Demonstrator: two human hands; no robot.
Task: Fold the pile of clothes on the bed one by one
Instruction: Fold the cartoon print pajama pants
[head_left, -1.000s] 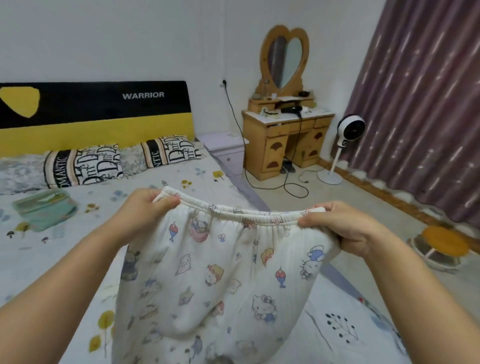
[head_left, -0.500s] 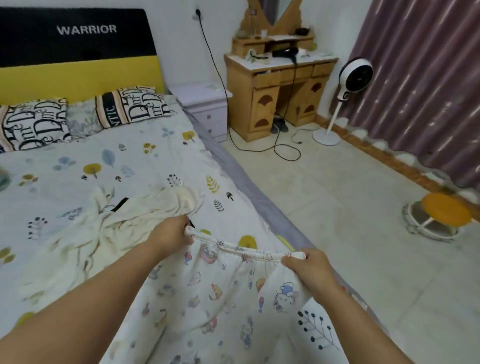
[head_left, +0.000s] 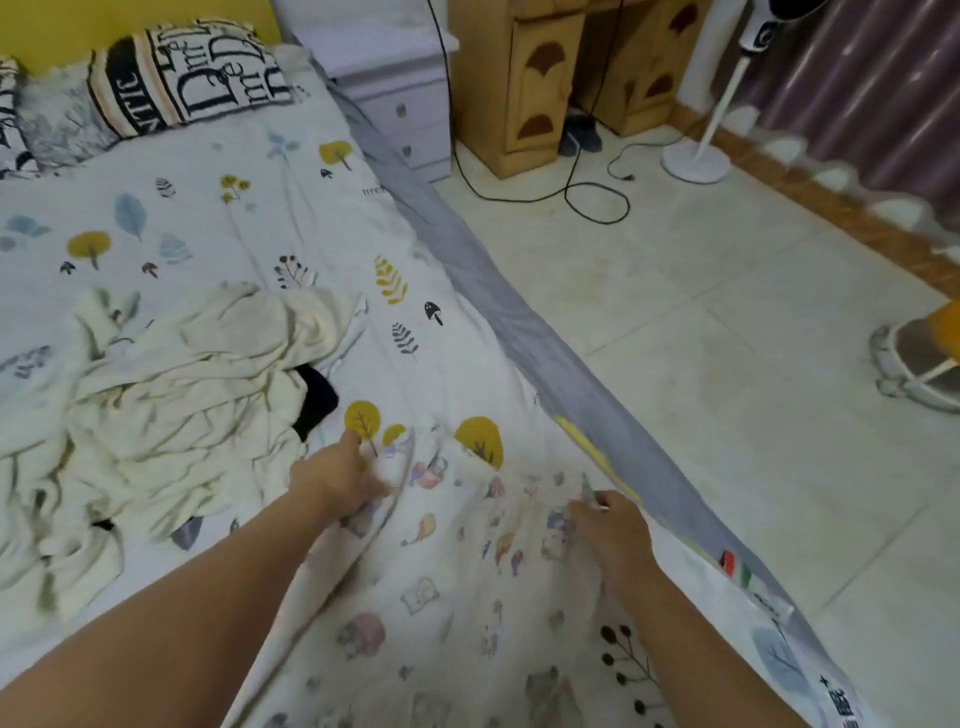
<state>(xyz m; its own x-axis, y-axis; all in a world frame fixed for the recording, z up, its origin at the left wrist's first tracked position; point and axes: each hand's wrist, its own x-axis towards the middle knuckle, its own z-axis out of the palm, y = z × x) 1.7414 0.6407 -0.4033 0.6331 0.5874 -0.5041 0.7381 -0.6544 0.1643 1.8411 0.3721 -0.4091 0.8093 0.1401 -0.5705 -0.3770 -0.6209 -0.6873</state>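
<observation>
White cartoon-print cotton garment (head_left: 457, 561) spread flat at the bed's (head_left: 218, 208) near edge, waistband pinched at each end by left hand (head_left: 337, 480) and right hand (head_left: 613, 530); crumpled cream clothes pile (head_left: 171, 405) at 9 o'clock.

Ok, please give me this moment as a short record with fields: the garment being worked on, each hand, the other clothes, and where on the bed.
garment: cartoon-print pants, laid on the bed sheet, blurred
left hand: grips the pants' waistband at its left end
right hand: grips the waistband's right end, near the bed's edge
other clothes: crumpled cream pile left of the pants, black piece among it
pillow: at the head end
</observation>
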